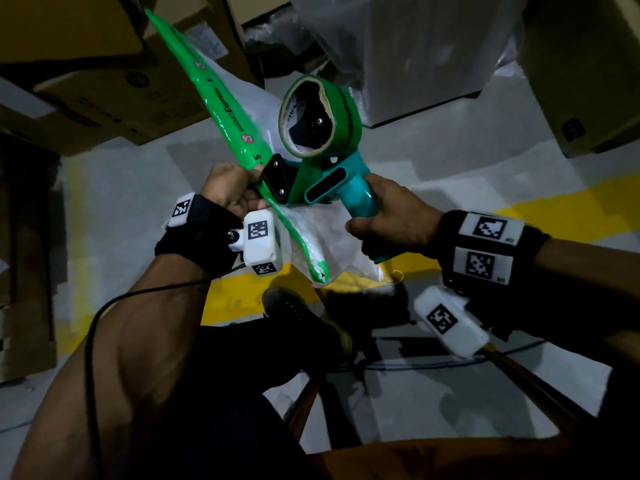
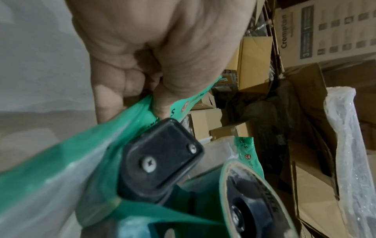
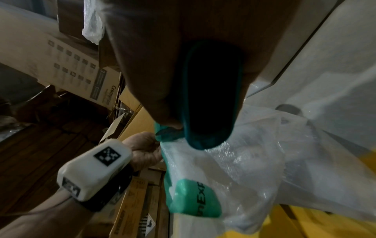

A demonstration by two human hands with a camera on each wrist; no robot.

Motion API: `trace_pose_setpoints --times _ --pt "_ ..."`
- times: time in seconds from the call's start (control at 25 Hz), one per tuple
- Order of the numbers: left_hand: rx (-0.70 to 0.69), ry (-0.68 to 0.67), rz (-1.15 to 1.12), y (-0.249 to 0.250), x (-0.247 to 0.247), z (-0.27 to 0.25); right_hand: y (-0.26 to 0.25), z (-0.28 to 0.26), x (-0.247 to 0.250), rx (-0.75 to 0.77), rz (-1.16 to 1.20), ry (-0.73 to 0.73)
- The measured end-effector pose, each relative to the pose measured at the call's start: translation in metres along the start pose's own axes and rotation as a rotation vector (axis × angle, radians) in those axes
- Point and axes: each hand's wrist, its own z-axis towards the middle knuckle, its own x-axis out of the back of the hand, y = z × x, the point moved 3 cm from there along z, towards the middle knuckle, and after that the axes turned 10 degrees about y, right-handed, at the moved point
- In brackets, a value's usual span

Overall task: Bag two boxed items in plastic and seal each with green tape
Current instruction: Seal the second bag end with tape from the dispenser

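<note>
Stacked cardboard boxes (image 1: 104,81) form the backdrop as a clear plastic-bagged parcel (image 1: 322,237), edged with glossy green tape (image 1: 214,95), is pinched by the left hand (image 1: 230,192) while a teal tape dispenser (image 1: 322,161) is gripped by the right hand (image 1: 391,216).

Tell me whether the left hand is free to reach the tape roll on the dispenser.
Probably not yet: the left hand pinches the taped bag edge beside the dispenser's black head. The tape roll itself sits exposed close above.

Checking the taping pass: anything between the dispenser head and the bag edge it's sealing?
Nothing visible. The tape dispenser, gripped by the right hand, has its black head right against the green tape on the plastic bag. The left hand pinches that taped edge just beside the head.
</note>
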Motion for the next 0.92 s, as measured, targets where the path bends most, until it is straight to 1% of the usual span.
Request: trace_pose_setpoints --times 0.12,0.2,0.32,0.48,0.6,0.76,0.88,0.92 --pt "0.016 -0.005 -0.009 0.002 0.002 0.000 0.000 -0.004 -0.003 0.033 -0.069 0.033" --pt "0.001 -0.005 0.002 0.005 0.002 -0.003 0.002 -0.007 -0.001 0.067 -0.103 0.051" --pt "-0.023 -0.013 -0.001 0.010 0.006 -0.004 0.010 -0.016 0.005 0.133 -0.238 0.072" --pt "-0.009 -0.042 -0.019 0.016 0.014 -0.003 0.023 -0.031 0.011 0.168 -0.350 0.036" --pt "-0.020 -0.049 0.016 0.019 0.016 -0.005 0.029 -0.035 0.012 0.191 -0.385 0.032" --pt "0.020 -0.079 -0.080 0.017 0.016 -0.003 0.033 -0.036 0.012 0.183 -0.393 0.023" --pt "0.085 -0.185 -0.014 0.008 0.011 -0.017 0.041 -0.035 0.011 0.127 -0.325 0.017" --pt "0.078 -0.216 0.035 0.004 0.009 -0.021 0.044 -0.035 0.010 0.118 -0.322 0.006"
